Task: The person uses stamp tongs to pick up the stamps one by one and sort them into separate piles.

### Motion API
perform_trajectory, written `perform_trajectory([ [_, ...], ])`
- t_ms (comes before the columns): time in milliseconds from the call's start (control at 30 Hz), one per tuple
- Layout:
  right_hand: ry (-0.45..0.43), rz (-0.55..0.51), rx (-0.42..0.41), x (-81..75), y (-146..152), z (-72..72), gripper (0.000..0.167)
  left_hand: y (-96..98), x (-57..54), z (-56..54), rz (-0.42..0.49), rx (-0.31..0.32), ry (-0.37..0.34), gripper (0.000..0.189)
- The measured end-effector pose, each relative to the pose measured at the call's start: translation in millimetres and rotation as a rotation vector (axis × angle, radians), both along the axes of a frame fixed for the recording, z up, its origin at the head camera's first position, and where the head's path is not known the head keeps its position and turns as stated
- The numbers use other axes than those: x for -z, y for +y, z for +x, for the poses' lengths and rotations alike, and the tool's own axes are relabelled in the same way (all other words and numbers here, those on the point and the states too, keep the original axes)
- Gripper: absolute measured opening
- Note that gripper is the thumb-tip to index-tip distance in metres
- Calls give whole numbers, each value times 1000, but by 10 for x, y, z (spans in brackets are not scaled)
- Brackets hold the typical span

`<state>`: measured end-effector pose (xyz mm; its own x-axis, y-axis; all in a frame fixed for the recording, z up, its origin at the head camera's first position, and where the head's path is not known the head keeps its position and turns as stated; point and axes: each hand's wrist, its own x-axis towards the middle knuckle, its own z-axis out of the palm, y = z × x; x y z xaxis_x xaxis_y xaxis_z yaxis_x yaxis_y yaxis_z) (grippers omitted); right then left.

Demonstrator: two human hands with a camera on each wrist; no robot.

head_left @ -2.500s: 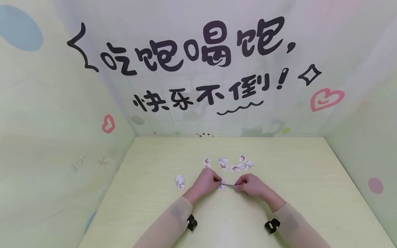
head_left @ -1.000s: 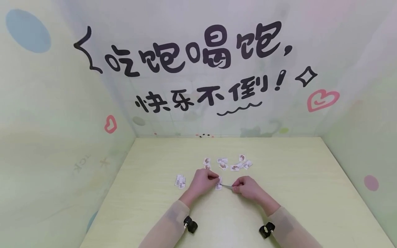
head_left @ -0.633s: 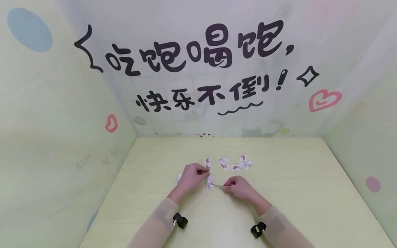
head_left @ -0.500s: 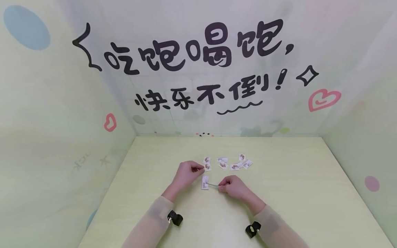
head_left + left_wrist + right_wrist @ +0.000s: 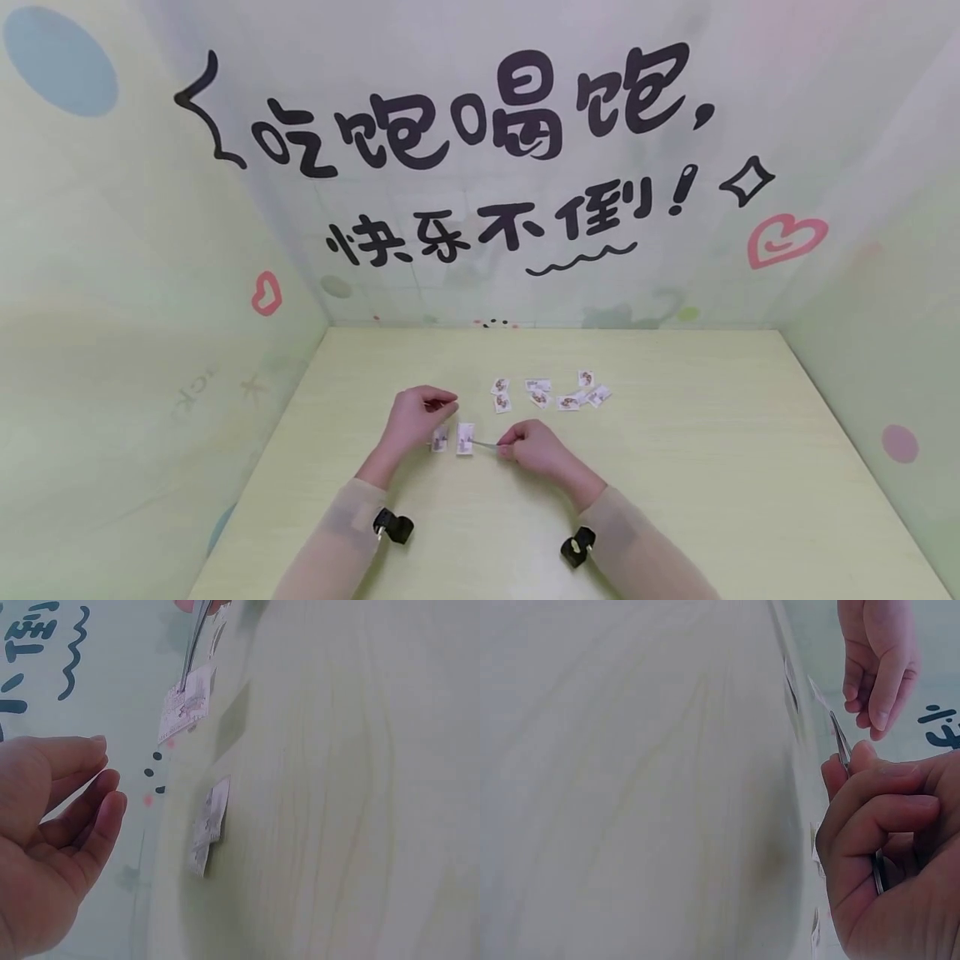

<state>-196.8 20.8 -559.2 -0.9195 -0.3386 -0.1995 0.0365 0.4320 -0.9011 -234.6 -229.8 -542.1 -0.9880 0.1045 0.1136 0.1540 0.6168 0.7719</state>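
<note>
My right hand (image 5: 538,450) pinches a pair of metal tweezers (image 5: 486,445), whose tips grip a small printed paper piece (image 5: 465,439). In the left wrist view this paper piece (image 5: 186,705) is off the table, with a shadow below it. My left hand (image 5: 411,417) hovers at the left, fingers loosely bent and nothing between them. Just under it lie two overlapping paper pieces (image 5: 439,439), partly hidden by the hand in the head view. The left wrist view shows the overlapping papers (image 5: 212,821) on the tabletop.
Several more small paper pieces (image 5: 568,402) lie farther back, some overlapping, with a pair of papers (image 5: 501,403) at their left end. The pale wooden table (image 5: 675,500) is enclosed by printed walls (image 5: 465,292) at the back and sides.
Both hands have moved left. The paper piece in the tweezers has travelled left with the right hand, toward the overlapping pair. The left hand has come off that piece.
</note>
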Motion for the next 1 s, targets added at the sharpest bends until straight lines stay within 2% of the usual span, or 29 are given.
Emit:
perform_trajectory([
  [200,-3,3,-14,38,-110,5,7,-81,30,-6,-1,-12,-6,14],
  [600,-12,2,32,63,-226,-3,7,-205,85,-19,2,-67,-26,15],
  [800,-42,-2,31,47,-278,34,5,-286,106,-21,3,-82,-32,17],
  [1000,-26,25,19,31,-326,67,5,-331,104,-18,0,-96,-28,16],
])
